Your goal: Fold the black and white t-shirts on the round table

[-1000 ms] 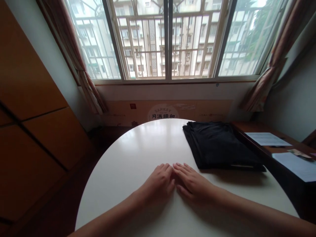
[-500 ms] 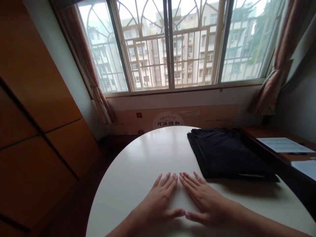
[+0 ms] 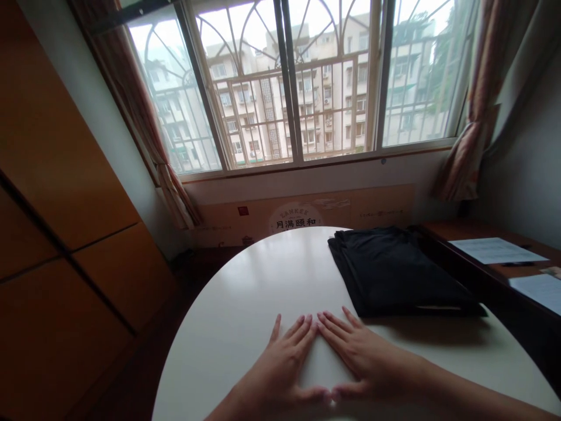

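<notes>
My left hand (image 3: 283, 361) lies flat, palm down, on the white round table (image 3: 228, 313), fingers stretched forward and its little finger spread from the others. Beside it my right hand (image 3: 360, 349) is also flat on the tabletop with its fingers extended. The index fingertips meet or nearly meet, and so do the thumb tips, framing a triangle of bare tabletop. Neither hand holds anything. Just beyond the right hand, folded black cloth (image 3: 398, 272) rests on the right part of the table, apart from the fingers.
A brown wooden desk (image 3: 456, 230) with paper sheets (image 3: 497, 250) stands at the right. Orange-brown cabinet panels (image 3: 105, 269) rise at the left. Behind the table are a printed cardboard panel (image 3: 381, 202), a barred window and tied curtains (image 3: 464, 146).
My left little finger has spread outward, and the index fingertips have come closer together. The view has shifted and tilted slightly. The black cloth stays in place on the table.
</notes>
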`<state>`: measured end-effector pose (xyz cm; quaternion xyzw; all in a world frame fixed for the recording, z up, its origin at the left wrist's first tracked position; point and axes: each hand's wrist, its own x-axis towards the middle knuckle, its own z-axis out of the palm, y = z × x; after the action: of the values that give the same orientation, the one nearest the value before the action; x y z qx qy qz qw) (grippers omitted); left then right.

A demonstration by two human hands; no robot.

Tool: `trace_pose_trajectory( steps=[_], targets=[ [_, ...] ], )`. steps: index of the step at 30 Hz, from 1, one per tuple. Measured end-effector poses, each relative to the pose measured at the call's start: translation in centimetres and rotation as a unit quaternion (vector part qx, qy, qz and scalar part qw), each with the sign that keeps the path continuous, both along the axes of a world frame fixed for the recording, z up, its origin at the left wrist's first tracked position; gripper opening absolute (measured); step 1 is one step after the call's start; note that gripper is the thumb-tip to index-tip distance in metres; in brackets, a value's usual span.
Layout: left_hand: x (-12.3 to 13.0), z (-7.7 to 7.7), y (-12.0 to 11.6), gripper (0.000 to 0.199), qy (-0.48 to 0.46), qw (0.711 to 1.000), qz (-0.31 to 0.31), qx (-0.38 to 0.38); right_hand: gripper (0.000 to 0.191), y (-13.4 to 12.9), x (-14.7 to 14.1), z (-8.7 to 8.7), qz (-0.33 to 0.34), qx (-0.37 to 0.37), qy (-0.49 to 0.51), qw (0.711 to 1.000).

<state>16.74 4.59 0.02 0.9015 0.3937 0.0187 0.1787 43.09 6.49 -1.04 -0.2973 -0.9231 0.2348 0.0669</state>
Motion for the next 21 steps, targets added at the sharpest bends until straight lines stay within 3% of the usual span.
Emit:
trace_pose_trajectory(
  steps=[11,21],
  targets=[
    [0.17,0.21,0.07,0.116,-0.006,1.0,0.02,-0.018,0.116,0.41,-0.01,-0.77,0.012,0.01,0.004,1.0],
    [0.06,-0.18,0.03,0.114,-0.02,1.0,0.02,-0.014,0.115,0.33,-0.17,-0.27,0.006,0.004,-0.016,1.0]
  ],
)
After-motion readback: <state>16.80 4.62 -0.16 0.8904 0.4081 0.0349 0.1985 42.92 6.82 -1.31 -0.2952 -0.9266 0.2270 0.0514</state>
